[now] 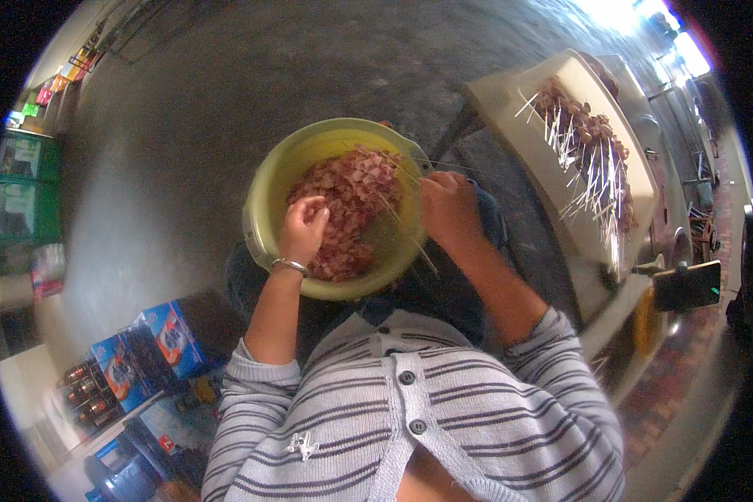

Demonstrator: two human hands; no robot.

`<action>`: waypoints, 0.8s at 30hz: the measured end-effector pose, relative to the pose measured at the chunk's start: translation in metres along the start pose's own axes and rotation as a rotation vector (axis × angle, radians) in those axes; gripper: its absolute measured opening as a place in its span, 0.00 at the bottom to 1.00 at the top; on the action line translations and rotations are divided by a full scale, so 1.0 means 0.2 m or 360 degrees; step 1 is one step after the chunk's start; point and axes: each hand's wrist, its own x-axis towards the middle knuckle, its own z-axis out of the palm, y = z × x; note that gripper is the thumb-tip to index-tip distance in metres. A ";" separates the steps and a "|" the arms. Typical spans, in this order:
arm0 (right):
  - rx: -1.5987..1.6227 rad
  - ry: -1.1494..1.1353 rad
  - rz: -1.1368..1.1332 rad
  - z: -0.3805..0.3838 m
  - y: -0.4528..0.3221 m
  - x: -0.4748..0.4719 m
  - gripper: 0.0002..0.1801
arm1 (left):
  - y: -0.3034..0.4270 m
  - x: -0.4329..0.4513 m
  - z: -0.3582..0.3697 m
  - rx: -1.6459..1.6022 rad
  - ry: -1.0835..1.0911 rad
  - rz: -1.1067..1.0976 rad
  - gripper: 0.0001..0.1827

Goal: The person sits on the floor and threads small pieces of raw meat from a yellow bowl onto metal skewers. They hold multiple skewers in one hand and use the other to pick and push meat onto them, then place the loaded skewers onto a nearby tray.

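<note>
A yellow-green plastic basin (260,182) stands before me, between my knees. Small cut pieces of raw meat (345,207) are heaped inside it. My left hand (304,229), with a bangle at the wrist, is over the meat with thumb and fingers drawn together; whether a piece is between them cannot be made out. At the basin's right rim, my right hand (450,207) is closed on a thin skewer, blurred, that reaches over the meat. More thin skewers (408,232) lean across the basin's right side and jut past its rim.
To my right, a cream plastic tub (552,169) holds many meat-laden skewers (593,150), bare ends toward me. A phone on a holder (687,285) stands beyond it. Boxed goods (144,351) and a large water bottle (125,474) are at lower left, a green cabinet (22,182) farther left.
</note>
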 end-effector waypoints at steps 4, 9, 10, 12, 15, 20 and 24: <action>0.0214 0.0088 0.0148 -0.10 -0.04 -0.06 0.11 | -0.07 0.03 0.09 0.0910 -0.0361 0.0664 0.13; 0.0780 -0.0084 0.0686 -0.23 -0.10 -0.22 0.12 | -0.17 0.11 0.36 0.1860 -0.1169 0.0540 0.19; 0.0796 -0.0122 0.0733 -0.25 -0.10 -0.24 0.12 | -0.20 0.10 0.41 0.1772 -0.0908 0.0856 0.18; 0.0827 -0.0149 0.0798 -0.26 -0.10 -0.28 0.12 | -0.25 0.15 0.50 0.1764 -0.0814 0.1072 0.22; 0.0886 -0.0128 0.0827 -0.26 -0.11 -0.33 0.12 | -0.27 0.23 0.62 0.1976 -0.1247 0.0827 0.34; 0.0986 -0.0111 0.0797 -0.25 -0.10 -0.36 0.12 | -0.26 0.30 0.71 0.1947 -0.1234 0.0865 0.33; 0.1047 -0.0079 0.0756 -0.22 -0.11 -0.38 0.11 | -0.24 0.31 0.69 0.1942 -0.1248 0.0895 0.32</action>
